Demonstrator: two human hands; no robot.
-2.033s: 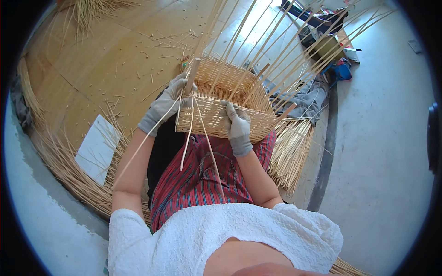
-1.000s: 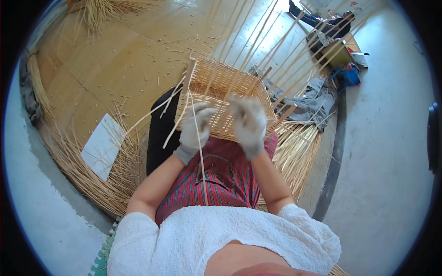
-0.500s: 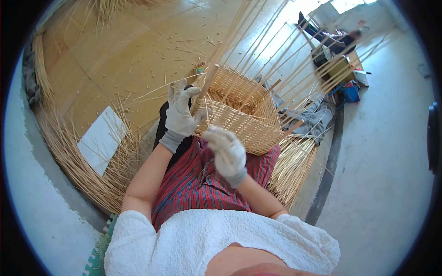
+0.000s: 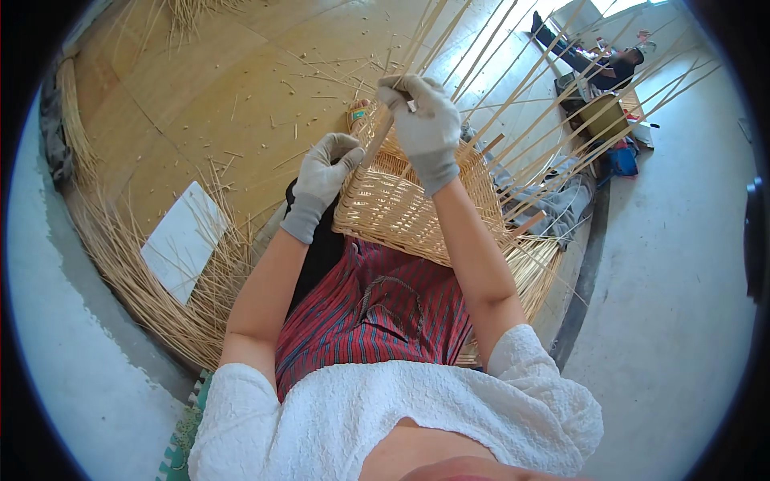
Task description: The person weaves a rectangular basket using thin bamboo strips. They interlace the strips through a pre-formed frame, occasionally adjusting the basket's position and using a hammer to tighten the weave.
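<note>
Half-woven basket [image 4: 401,204] rests on the person's lap, tilted, its open weave facing them. Long pale stakes [image 4: 529,88] fan up and away from its far rim toward the upper right.

Right hand [image 4: 425,120], grey glove, is raised above the basket's far rim. Its fingers [image 4: 399,90] are closed in a pinch on one thin cane strand [image 4: 377,140]. The strand's long axis runs diagonally: from the pinch down and to the left, toward the left corner of the rim, where its lower end meets the weave beside the left hand. Above the pinch it appears to continue up and right among the stakes; I cannot separate it from them with certainty.

Left hand [image 4: 325,172], also gloved, sits lower, at the left edge of the basket. Its fingers are curled loosely over the rim, touching the weave; whether they clamp the strand's lower end or only press beside it I cannot tell, since the knuckles hide the contact.

Key relation: the strand lies between the two hands, right hand at the high end, left hand at the low end next to the weave. The left hand is the nearer one to where the strand enters the basket.

Surroundings: loose cane heaped on the floor [image 4: 200,96] in a curved pile [image 4: 160,289] to the left, with a flat white sheet [image 4: 183,240] lying on it.
</note>
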